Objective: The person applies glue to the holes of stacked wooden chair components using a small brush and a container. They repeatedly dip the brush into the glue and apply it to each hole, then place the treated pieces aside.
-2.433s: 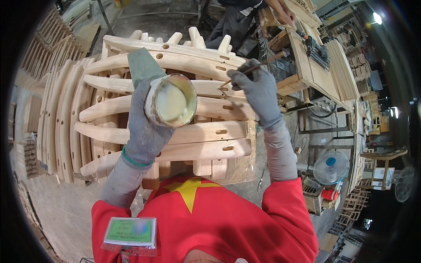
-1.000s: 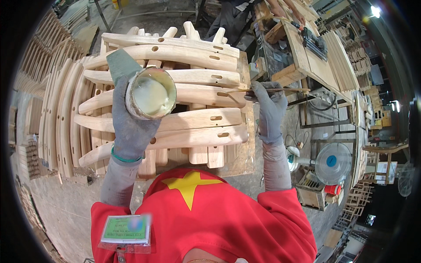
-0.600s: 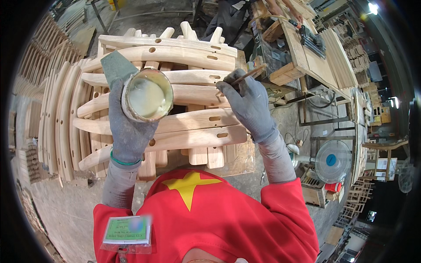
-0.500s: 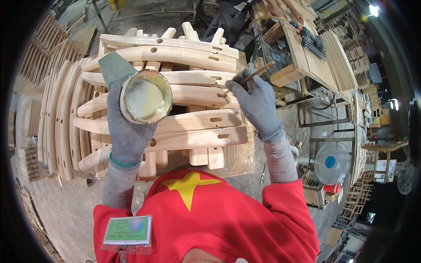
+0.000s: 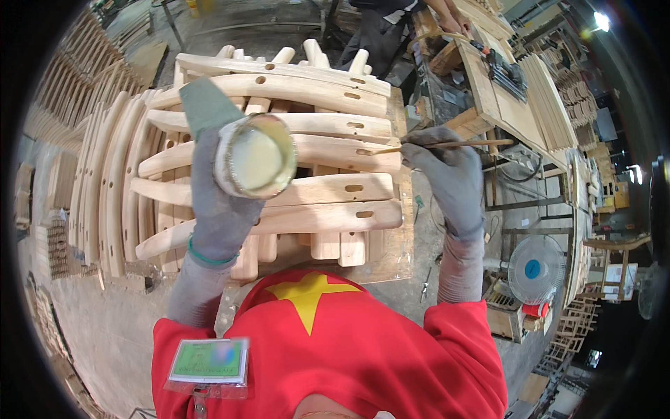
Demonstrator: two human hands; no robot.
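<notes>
My left hand, in a grey glove, is wrapped round a small round tub of creamy white glue-like paste, tilted so its inside shows. A flat grey-green sheet sticks out beyond the same hand. My gloved right hand pinches a thin wooden stick. The stick's working end reaches the slot near the right end of a curved wooden piece; whether it is inside the slot I cannot tell. Several similar slotted pieces lie in a row under my hands.
More curved pieces stand in a stack at the left. A board lies beneath the row. At the far right a workbench carries a nail gun-like tool, beside a co-worker's hands. A fan stands at the right.
My right hand has come down and to the right, bringing the stick's end to the slot. The stick now lies nearly level. The tub appears slightly further right and lower along with the whole scene.
</notes>
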